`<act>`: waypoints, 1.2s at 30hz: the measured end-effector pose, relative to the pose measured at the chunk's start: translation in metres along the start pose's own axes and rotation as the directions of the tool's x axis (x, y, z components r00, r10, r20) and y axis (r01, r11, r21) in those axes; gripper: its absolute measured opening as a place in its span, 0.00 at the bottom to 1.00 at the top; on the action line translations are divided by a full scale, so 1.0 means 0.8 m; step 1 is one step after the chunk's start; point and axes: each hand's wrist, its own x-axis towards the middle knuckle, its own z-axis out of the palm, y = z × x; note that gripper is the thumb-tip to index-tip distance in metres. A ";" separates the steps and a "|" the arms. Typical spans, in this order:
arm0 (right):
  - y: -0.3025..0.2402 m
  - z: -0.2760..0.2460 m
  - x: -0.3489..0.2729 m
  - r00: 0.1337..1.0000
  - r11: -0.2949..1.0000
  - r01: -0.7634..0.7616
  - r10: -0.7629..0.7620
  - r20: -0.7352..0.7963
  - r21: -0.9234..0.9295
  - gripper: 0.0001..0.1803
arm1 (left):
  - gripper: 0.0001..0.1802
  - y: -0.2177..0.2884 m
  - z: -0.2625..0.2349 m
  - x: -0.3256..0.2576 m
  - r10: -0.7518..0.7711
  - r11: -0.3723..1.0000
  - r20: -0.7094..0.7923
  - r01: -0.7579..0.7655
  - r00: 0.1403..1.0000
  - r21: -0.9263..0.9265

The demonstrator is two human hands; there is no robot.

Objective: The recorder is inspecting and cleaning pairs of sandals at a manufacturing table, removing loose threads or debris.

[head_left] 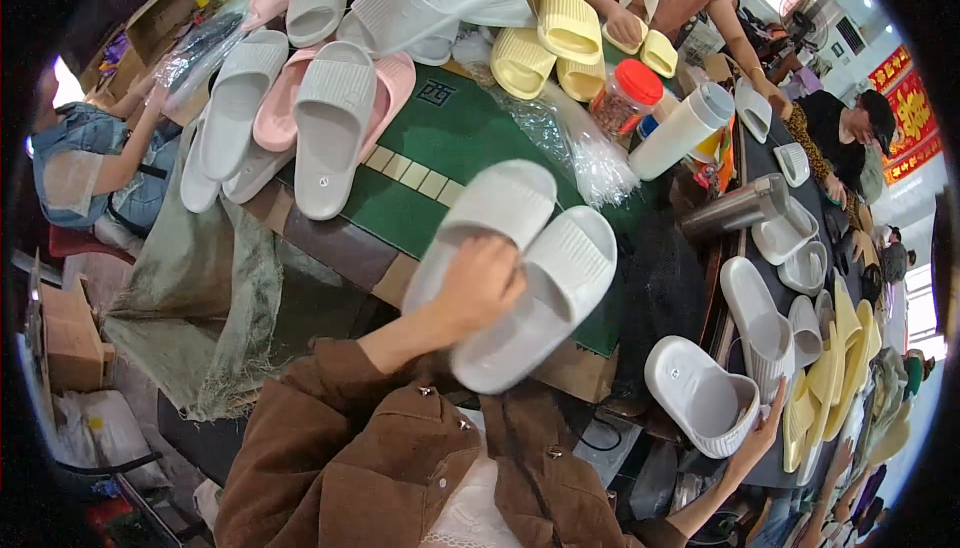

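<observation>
While the left hand (480, 283) curls closed around a pair of grey slippers (520, 268) above the near edge of the green table (440, 138), the right hand (762, 428), fingers spread, touches a white slipper (700, 398) low at the right; piled slippers (320, 98), a plastic bag (580, 148) and a white bottle (685, 128) crowd the far side

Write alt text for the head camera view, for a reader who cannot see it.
The person's left hand holds a pair of pale grey slippers together over a green-topped table, while the right hand touches a white slipper at the lower right. Grey, pink and yellow slippers lie piled on the table; other people sit around it.
</observation>
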 end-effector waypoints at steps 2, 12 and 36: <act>0.005 0.005 0.000 0.999 0.998 0.005 -0.002 -0.052 0.066 0.31 | 0.11 -0.012 -0.037 0.010 0.007 1.000 -0.055 -0.008 0.998 -0.021; 0.011 0.006 -0.010 0.992 0.982 -0.105 0.115 -0.059 0.154 0.29 | 0.18 -0.088 -0.248 0.109 0.231 0.943 -0.629 -0.012 0.742 0.333; -0.128 0.061 0.005 0.992 0.727 0.053 0.042 -0.122 0.685 0.27 | 0.16 -0.088 -0.209 0.095 0.218 0.954 -0.384 -0.113 0.897 0.279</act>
